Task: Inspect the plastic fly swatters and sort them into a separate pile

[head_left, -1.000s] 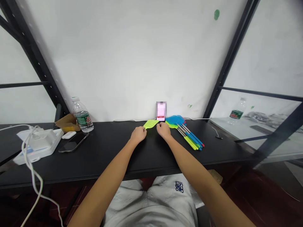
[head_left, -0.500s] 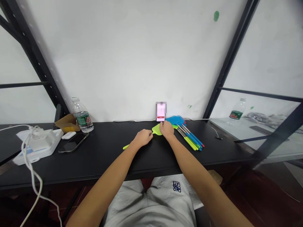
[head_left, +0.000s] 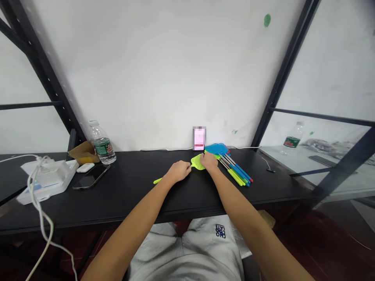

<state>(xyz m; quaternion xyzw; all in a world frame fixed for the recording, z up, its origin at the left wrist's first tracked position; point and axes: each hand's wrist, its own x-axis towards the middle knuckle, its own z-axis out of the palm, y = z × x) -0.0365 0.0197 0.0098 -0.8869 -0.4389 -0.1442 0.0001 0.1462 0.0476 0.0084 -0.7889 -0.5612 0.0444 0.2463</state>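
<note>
A yellow-green fly swatter [head_left: 198,162] is held between my hands, low over the black desk. My left hand [head_left: 179,171] is closed round its shaft near the neck, and the handle end sticks out to the left behind my forearm. With closed fingers, my right hand [head_left: 209,160] grips the right edge of the perforated head. Just right of that hand lies a pile of fly swatters [head_left: 236,171] with blue and yellow-green handles; their blue heads [head_left: 216,148] overlap towards the wall.
A phone [head_left: 199,138] with a lit screen leans on the wall. On the left of the desk [head_left: 129,195] are a water bottle [head_left: 104,147], an open cardboard box [head_left: 84,152], a dark phone [head_left: 91,177], a white case [head_left: 85,168] and a power strip [head_left: 54,177] with cables.
Both hands and the yellow-green fly swatter have shifted slightly to the right. The pile of swatters stays where it was.
</note>
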